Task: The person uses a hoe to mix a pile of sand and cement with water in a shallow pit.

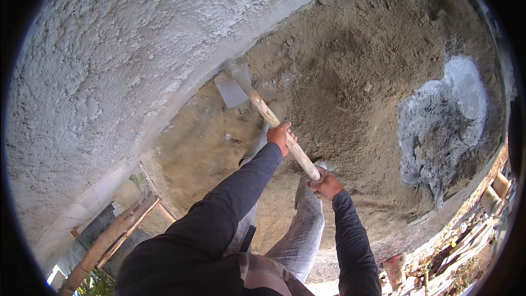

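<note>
Both of my hands grip a hoe with a thick pale wooden handle [262, 107]. My left hand [280, 136] is wrapped round the middle of the handle. Closer to my body, my right hand [326, 183] closes round its near end. The handle slants away to the far left. At its far end the flat grey hoe blade [231, 91] is down at the brown sandy soil [339, 82], close to the foot of the rough wall. How deep the blade's edge sits cannot be made out.
A rough grey plastered wall [109, 49] fills the left side. Grey-white powder [444, 126] lies heaped on the soil at right. Wooden poles [112, 241] lean at lower left. Sticks and debris [466, 252] lie beyond the lower-right edge. My legs [301, 235] stand on the soil.
</note>
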Motion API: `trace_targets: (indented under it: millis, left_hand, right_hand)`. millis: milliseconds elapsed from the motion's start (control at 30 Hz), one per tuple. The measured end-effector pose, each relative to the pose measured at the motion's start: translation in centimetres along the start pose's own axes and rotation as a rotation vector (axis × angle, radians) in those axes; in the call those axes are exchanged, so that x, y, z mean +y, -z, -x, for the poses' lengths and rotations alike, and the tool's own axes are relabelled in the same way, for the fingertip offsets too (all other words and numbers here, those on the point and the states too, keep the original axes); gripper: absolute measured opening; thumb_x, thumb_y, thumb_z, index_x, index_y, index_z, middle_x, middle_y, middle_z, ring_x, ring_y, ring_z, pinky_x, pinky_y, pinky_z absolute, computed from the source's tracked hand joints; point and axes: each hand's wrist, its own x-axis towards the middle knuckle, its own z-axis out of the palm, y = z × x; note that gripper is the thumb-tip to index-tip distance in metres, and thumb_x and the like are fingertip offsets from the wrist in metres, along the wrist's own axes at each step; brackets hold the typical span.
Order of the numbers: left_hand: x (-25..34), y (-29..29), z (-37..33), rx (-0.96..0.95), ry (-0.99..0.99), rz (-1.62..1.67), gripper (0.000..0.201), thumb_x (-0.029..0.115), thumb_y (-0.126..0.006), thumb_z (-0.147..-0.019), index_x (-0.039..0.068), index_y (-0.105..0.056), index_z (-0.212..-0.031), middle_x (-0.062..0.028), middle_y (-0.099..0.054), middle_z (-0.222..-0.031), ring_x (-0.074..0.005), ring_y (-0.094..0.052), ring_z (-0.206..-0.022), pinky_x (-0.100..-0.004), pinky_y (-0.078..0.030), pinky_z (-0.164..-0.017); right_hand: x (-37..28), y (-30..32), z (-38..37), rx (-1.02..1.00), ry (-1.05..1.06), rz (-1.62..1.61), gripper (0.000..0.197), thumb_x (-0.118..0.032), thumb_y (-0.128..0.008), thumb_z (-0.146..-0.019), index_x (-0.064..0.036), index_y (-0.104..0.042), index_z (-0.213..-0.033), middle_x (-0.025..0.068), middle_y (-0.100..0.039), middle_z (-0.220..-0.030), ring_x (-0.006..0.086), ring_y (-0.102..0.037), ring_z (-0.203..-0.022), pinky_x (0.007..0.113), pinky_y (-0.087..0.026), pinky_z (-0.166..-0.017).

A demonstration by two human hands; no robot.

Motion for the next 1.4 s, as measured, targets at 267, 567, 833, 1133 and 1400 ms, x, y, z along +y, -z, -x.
trace_targets:
  millis: [267,567,833,1133,1400]
  left_hand:
    - [-3.7,-6.8,-4.9,-0.019,0.002,-0.363,0.009,0.004,-0.058,-0.076,0.003,-0.051,-0.069,-0.0043,-0.048,-0.058,-0.017,-0.049,-0.047,-0.0337,-0.045,-0.044]
    - [-17.5,-13.4,17.2,-0.225,0.345,-0.066,0.014,0.01,-0.059,-0.077,0.008,-0.048,-0.07,-0.0007,-0.043,-0.062,-0.0149,-0.045,-0.051,-0.0338,-0.044,-0.05]
    - [-23.3,-10.5,39.6,-1.222,0.645,-0.499,0.049,0.031,-0.068,-0.082,0.007,-0.045,-0.118,-0.0087,-0.059,-0.103,-0.0199,-0.056,-0.103,-0.0376,-0.047,-0.089]
    - [-1.8,-6.3,-8.6,-0.294,-0.555,-1.486,0.032,0.027,-0.062,-0.082,0.008,-0.056,-0.107,-0.0113,-0.066,-0.1,-0.0264,-0.063,-0.095,-0.0367,-0.048,-0.082]
    - [16.0,-13.0,-33.9,0.216,-0.925,-1.326,0.058,0.036,-0.062,-0.084,0.016,-0.04,-0.134,-0.0167,-0.042,-0.136,-0.0359,-0.047,-0.118,-0.0434,-0.042,-0.095]
  right_hand:
    - [2.8,1.0,-1.9,0.139,0.033,-0.418,0.031,-0.007,-0.06,-0.079,-0.0061,-0.05,-0.108,-0.0002,-0.047,-0.062,0.0091,-0.043,-0.045,0.026,-0.034,-0.038]
    - [3.7,3.8,26.6,0.449,-0.088,-0.043,0.031,-0.012,-0.063,-0.08,-0.0045,-0.047,-0.105,0.0013,-0.049,-0.064,0.0084,-0.046,-0.048,0.026,-0.038,-0.041]
    - [10.1,-2.2,54.6,0.733,-0.481,0.528,0.081,-0.018,-0.077,-0.069,-0.0007,-0.035,-0.136,0.0157,-0.059,-0.095,0.0243,-0.057,-0.075,0.04,-0.05,-0.068]
    - [8.6,5.1,37.6,0.721,-0.789,0.599,0.071,-0.034,-0.063,-0.085,-0.0061,-0.031,-0.14,0.0214,-0.058,-0.111,0.0292,-0.062,-0.087,0.042,-0.05,-0.072]
    - [15.7,7.3,34.7,0.673,-0.691,0.452,0.063,-0.03,-0.064,-0.084,0.0006,-0.039,-0.133,0.0184,-0.059,-0.106,0.0218,-0.059,-0.09,0.04,-0.048,-0.076]
